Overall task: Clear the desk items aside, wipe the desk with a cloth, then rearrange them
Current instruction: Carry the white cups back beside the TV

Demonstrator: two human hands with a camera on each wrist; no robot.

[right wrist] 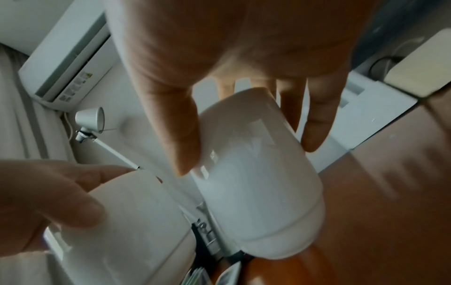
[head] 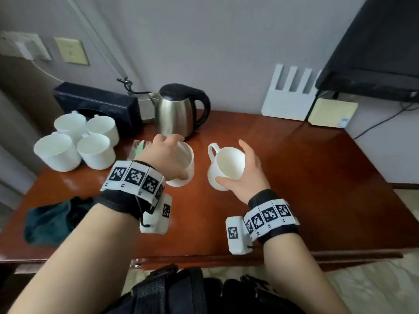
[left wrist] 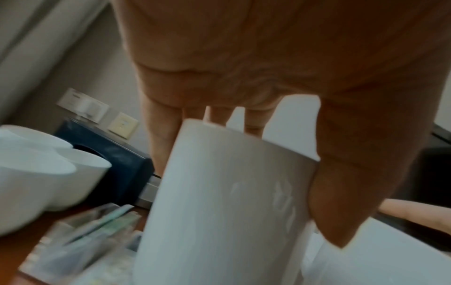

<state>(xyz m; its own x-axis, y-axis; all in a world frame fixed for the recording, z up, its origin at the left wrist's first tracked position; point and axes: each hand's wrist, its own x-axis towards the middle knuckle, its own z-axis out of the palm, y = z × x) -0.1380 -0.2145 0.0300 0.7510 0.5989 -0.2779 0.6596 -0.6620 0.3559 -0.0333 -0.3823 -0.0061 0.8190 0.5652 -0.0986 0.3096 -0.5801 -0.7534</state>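
Note:
Each hand grips a white mug over the middle of the red-brown desk [head: 317,177]. My left hand [head: 167,155] holds the left mug [head: 184,164] from above by the rim, thumb on the near side [left wrist: 341,192], fingers behind [left wrist: 161,138]. My right hand [head: 244,171] holds the right mug [head: 226,168] by its rim, with the handle pointing left; the right wrist view shows this mug [right wrist: 256,183] tilted, off the surface. A dark green cloth [head: 52,220] lies crumpled at the front left edge.
Several white cups [head: 77,143] cluster at the back left before a black tissue box [head: 99,103]. A steel kettle [head: 179,112] stands behind the hands, sachets [head: 140,147] beside it. A white router [head: 288,96], beige box [head: 331,112] and black screen [head: 374,53] occupy the back right.

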